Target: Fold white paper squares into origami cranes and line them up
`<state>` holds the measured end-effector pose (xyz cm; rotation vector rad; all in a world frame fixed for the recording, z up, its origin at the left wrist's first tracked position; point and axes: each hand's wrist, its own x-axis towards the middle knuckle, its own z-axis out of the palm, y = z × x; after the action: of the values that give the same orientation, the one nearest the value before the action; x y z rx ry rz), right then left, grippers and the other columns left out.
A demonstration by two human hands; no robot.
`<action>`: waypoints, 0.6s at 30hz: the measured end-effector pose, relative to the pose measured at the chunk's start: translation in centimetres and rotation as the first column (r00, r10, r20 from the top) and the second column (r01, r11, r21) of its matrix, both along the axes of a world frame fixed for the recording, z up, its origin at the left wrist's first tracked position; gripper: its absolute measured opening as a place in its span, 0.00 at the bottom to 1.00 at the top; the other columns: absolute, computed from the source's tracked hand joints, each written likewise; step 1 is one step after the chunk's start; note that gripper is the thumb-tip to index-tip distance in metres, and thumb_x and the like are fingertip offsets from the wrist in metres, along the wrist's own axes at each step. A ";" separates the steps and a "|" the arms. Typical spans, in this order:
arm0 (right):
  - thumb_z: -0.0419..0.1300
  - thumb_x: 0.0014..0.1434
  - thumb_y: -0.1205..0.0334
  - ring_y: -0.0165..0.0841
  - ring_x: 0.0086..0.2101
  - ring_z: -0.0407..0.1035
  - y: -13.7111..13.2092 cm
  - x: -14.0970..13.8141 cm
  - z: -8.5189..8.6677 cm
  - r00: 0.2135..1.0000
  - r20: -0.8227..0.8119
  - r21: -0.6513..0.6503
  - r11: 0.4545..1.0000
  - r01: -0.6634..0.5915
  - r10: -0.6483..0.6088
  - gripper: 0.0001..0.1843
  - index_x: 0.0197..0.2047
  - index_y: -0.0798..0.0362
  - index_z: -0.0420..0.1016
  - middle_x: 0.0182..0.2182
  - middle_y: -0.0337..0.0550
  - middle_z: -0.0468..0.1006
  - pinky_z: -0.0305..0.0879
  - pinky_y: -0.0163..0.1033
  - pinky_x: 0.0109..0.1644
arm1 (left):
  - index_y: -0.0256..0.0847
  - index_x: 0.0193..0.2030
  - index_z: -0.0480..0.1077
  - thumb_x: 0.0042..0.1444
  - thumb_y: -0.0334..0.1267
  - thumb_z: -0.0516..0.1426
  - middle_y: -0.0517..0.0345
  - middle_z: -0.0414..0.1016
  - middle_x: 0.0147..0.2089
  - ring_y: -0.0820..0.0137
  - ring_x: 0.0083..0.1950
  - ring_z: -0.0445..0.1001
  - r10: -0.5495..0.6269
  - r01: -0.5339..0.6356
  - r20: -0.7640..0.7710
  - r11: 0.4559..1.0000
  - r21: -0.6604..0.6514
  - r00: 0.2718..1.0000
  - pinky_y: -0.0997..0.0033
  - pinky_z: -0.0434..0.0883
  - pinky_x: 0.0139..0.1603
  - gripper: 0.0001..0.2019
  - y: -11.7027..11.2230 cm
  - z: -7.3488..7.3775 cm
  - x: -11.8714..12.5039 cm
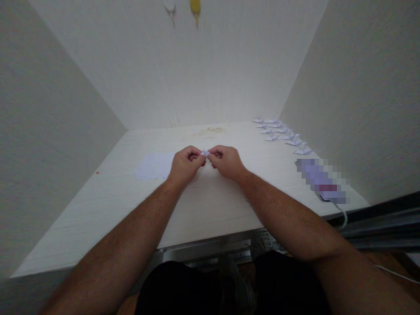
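Between my two hands, above the middle of the table, is a small folded white paper crane. My left hand pinches one side of it between thumb and fingers. On the opposite side, my right hand grips it the same way. The fingertips cover part of the paper, so its full shape is hidden. White paper sheets lie flat on the table just left of my left hand, partly behind it.
Several finished paper cranes stand in rows at the back right of the white table. A blurred-out phone with a white cable lies near the right edge. Walls enclose the back and sides. Two hooks, one yellow, hang on the back wall.
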<state>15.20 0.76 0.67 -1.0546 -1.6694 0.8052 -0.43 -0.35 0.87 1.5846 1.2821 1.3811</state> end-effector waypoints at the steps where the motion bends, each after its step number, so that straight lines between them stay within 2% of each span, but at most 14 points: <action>1: 0.61 0.56 0.60 0.28 0.26 0.70 0.0 0.1 0.0 0.998 0.057 0.030 1.000 0.008 -0.010 0.07 0.32 0.54 0.78 0.23 0.39 0.76 0.65 0.33 0.30 | 0.39 0.28 0.72 0.46 0.38 0.65 0.57 0.76 0.24 0.71 0.26 0.74 0.004 -0.004 -0.006 1.000 0.000 1.000 0.73 0.70 0.30 0.07 0.1 -0.1 -0.1; 4: 0.60 0.56 0.61 0.28 0.27 0.69 0.2 0.4 0.0 0.995 0.103 0.052 0.999 0.007 -0.012 0.07 0.30 0.54 0.78 0.23 0.38 0.76 0.65 0.34 0.31 | 0.38 0.26 0.72 0.45 0.37 0.65 0.56 0.77 0.25 0.71 0.27 0.75 -0.011 0.012 0.038 0.999 -0.034 0.999 0.71 0.72 0.32 0.07 0.1 0.1 -0.2; 6: 0.60 0.55 0.61 0.28 0.25 0.68 0.4 0.6 0.1 0.999 0.023 -0.003 0.999 -0.035 0.035 0.07 0.29 0.54 0.76 0.23 0.37 0.75 0.66 0.34 0.29 | 0.37 0.26 0.72 0.43 0.36 0.65 0.55 0.77 0.26 0.70 0.28 0.76 -0.051 0.063 0.131 0.994 -0.086 0.990 0.68 0.74 0.34 0.07 0.1 0.4 -0.2; 8: 0.61 0.54 0.59 0.27 0.23 0.66 0.5 0.7 0.1 0.986 -0.119 -0.094 0.987 -0.131 0.119 0.07 0.28 0.53 0.73 0.22 0.35 0.72 0.68 0.34 0.28 | 0.37 0.26 0.71 0.42 0.36 0.65 0.56 0.76 0.25 0.69 0.27 0.76 -0.111 0.150 0.256 0.979 -0.140 0.960 0.66 0.75 0.34 0.08 -0.1 0.9 -0.3; 10: 0.63 0.52 0.56 0.26 0.22 0.64 0.4 0.8 0.3 0.938 -0.279 -0.177 0.949 -0.262 0.207 0.09 0.28 0.53 0.72 0.20 0.33 0.69 0.70 0.34 0.28 | 0.37 0.26 0.70 0.40 0.35 0.66 0.58 0.75 0.25 0.70 0.26 0.76 -0.170 0.247 0.375 0.954 -0.168 0.911 0.66 0.75 0.33 0.09 -0.2 1.3 -0.5; 14: 0.69 0.47 0.50 0.25 0.23 0.64 0.0 1.1 0.7 0.784 -0.511 -0.238 0.819 -0.523 0.352 0.17 0.27 0.53 0.68 0.19 0.32 0.69 0.72 0.36 0.31 | 0.39 0.26 0.69 0.37 0.32 0.68 0.59 0.76 0.25 0.71 0.25 0.75 -0.281 0.423 0.511 0.887 -0.184 0.812 0.69 0.73 0.30 0.12 -0.5 1.7 -0.9; 16: 0.70 0.46 0.48 0.25 0.22 0.64 -0.2 1.2 0.7 0.723 -0.572 -0.236 0.766 -0.598 0.387 0.20 0.27 0.52 0.67 0.19 0.32 0.68 0.72 0.36 0.31 | 0.40 0.27 0.69 0.38 0.33 0.69 0.59 0.76 0.25 0.71 0.25 0.74 -0.326 0.486 0.542 0.855 -0.180 0.775 0.69 0.72 0.30 0.13 -0.6 1.6 -0.9; 18: 0.69 0.47 0.45 0.26 0.22 0.63 -0.3 1.2 0.8 0.695 -0.591 -0.232 0.740 -0.632 0.409 0.22 0.27 0.52 0.65 0.19 0.31 0.67 0.72 0.38 0.31 | 0.41 0.28 0.69 0.38 0.36 0.70 0.59 0.75 0.25 0.71 0.24 0.73 -0.357 0.524 0.559 0.834 -0.170 0.749 0.68 0.72 0.30 0.14 -0.8 1.5 -0.8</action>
<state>16.38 0.43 1.46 -0.5152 -1.3580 1.7422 -1.22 -1.12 2.32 1.0969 0.6896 1.1042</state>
